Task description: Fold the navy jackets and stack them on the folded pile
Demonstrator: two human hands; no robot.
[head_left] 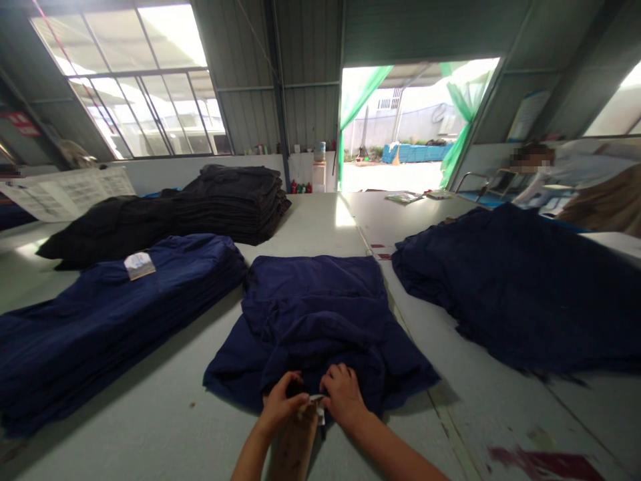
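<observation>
A navy blue garment (320,314) lies spread on the white table (150,414) right in front of me. Both my hands are at its near edge. My left hand (281,403) is closed on a long brown tool or card (294,447) that points toward me. My right hand (343,395) pinches a small white tag (317,401) at the garment's hem, fingers pressed together. The two hands almost touch over the tag.
A stack of folded navy garments (110,314) with a paper label (139,264) lies to the left, and black stacks (200,207) sit behind it. A loose navy pile (521,287) fills the right. A person (575,174) works at the far right. An open doorway (400,127) is ahead.
</observation>
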